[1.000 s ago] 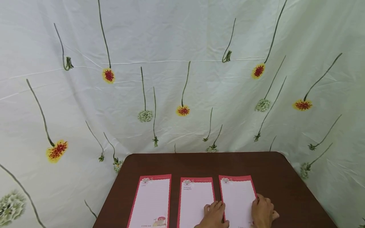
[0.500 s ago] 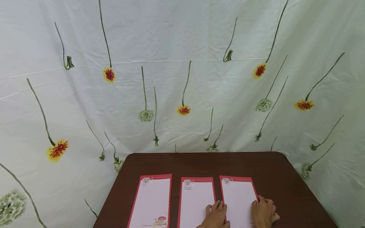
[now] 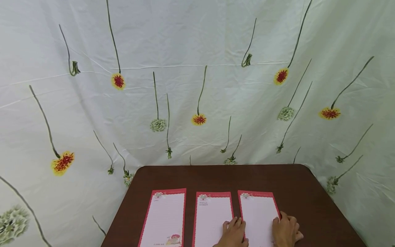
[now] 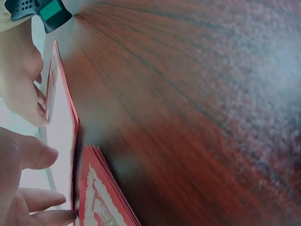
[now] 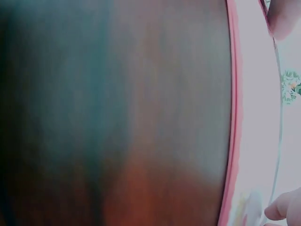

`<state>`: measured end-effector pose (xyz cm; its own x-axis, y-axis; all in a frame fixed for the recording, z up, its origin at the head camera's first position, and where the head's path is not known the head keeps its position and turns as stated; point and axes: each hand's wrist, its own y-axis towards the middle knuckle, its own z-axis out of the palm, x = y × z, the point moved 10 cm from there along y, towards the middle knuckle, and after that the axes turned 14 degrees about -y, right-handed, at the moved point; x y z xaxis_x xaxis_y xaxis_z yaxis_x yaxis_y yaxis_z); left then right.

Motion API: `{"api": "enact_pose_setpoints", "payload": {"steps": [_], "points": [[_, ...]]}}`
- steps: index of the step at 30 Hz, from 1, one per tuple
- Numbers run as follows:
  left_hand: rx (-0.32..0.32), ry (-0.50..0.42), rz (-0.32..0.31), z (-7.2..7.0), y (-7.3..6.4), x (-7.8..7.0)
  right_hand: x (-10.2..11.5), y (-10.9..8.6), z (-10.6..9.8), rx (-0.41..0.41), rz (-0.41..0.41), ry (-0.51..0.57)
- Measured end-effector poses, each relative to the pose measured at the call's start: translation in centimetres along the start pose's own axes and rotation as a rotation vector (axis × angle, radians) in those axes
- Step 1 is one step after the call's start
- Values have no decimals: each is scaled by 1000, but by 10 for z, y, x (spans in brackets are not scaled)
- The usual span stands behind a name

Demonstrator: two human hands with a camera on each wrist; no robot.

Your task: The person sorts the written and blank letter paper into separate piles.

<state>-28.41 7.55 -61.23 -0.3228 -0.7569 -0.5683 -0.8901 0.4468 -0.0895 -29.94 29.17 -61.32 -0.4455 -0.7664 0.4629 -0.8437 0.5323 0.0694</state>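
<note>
Red edging frames the white notepad (image 3: 258,212) that lies flat between the two hands, its top end pointing away from them. At its left edge is the left hand (image 3: 231,235), thumb held apart over the page and fingers fairly straight, relaxed rather than clenched, their tips touching the border. On the opposite edge is the right hand (image 3: 285,230), its fingers bent there (whether they pinch the paper or merely rest against it, I cannot tell). A dark wrist device (image 4: 49,13) with a green patch sits just behind the right hand.

Just left of that pad, its lower part partly hidden by the left hand, lies the middle notepad (image 3: 213,212), with short lines of lettering near its top, too small to read. Farther left, well apart from the left hand, is a third notepad (image 3: 163,216) with a small pink and cream picture at its lower right corner. All three have a pale flower at the upper left, beyond the fingertips. They lie on a dark brown table (image 3: 222,176), which stretches ahead of both hands and out past the right one. Beyond it, facing the hands, hangs a pale cloth (image 3: 225,41) printed with long-stemmed flowers, heads downward.
</note>
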Motion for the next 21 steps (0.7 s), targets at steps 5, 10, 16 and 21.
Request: {"api": "enact_pose_setpoints", "payload": {"steps": [5,10,16,21], "points": [[-86,-8,46,-13,-5,-3,6,1,-5,-13,3,-8],[-192,-25,111,-29,-12,-5,24,-4,-14,-62,-81,11],[-296,-48,109,-46,-21,2,52,-14,-20,-101,-192,32],[-350,-51,67,-59,-29,14,75,-23,-14,-78,-268,15]]}}
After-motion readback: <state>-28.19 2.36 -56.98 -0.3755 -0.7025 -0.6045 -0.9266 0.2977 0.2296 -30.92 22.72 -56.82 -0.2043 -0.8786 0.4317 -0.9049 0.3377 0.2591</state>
